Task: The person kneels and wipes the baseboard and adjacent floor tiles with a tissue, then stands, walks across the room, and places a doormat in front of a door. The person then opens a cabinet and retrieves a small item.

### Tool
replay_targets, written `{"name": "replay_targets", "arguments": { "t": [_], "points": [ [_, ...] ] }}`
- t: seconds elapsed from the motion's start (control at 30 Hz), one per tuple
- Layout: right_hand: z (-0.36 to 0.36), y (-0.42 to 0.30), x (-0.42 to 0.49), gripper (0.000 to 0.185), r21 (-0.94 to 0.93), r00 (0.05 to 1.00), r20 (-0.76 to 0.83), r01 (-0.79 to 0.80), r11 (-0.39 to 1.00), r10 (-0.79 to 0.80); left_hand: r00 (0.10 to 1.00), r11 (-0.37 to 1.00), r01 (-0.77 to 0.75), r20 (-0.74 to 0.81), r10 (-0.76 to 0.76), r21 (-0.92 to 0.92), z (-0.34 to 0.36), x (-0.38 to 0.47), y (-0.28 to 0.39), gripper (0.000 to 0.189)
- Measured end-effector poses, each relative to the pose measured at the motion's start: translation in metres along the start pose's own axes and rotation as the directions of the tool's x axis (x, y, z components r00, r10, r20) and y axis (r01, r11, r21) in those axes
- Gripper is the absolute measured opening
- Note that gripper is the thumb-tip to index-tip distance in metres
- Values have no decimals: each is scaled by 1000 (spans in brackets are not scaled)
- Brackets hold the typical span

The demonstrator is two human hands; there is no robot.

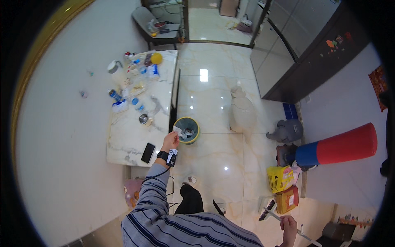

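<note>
My left hand (171, 141) reaches past the corner of a marble-topped table, at the near rim of a round trash bin (199, 131). Its fingertips pinch a crumpled white tissue (176, 128) over the bin's edge. Crumpled white waste (187, 134) lies inside the bin's dark liner. At the lower right, my right hand (289, 227) is closed around a thin pale handle (273, 214). Below that handle show a brush head with dark bristles (268, 210) and a white dustpan (264, 203); their exact joints cannot be made out.
The marble table (129, 139) bears a smartphone (148, 152), a glass jar (143, 119), bottles and a white jug (117, 72). A cream-coloured dog (243, 112) is on the tiled floor. Along the right wall are a red-and-blue punching bag (345, 145), a yellow bag (279, 179) and a carton (287, 200).
</note>
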State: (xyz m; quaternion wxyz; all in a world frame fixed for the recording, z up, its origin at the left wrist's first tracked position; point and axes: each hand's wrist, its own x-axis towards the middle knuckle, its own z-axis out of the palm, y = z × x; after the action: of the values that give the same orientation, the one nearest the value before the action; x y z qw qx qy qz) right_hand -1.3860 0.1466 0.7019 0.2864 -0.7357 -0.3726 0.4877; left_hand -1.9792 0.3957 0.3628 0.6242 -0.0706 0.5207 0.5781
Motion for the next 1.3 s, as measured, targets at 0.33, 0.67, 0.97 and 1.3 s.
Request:
{"name": "replay_targets", "arguments": {
  "t": [0.33, 0.67, 0.97, 1.3],
  "points": [
    [60, -11, -72, 26, 13, 957, -182, -229, 973, 227, 993, 963, 105, 20, -113, 250, -31, 132, 7, 5],
    [58, 59, -168, 21, 303, 877, -373, -194, 933, 303, 971, 915, 64, 188, -150, 399, 30, 76, -1, 25],
    [28, 230, -340, 22, 529, 735, -529, -106, 842, 425, 894, 813, 126, 291, -341, 568, 161, -87, -170, 14],
    [-10, 376, -436, 26, 593, 522, -712, 87, 800, 471, 343, 565, -245, 616, -709, 788, 276, -462, -464, 8]
  ]
}}
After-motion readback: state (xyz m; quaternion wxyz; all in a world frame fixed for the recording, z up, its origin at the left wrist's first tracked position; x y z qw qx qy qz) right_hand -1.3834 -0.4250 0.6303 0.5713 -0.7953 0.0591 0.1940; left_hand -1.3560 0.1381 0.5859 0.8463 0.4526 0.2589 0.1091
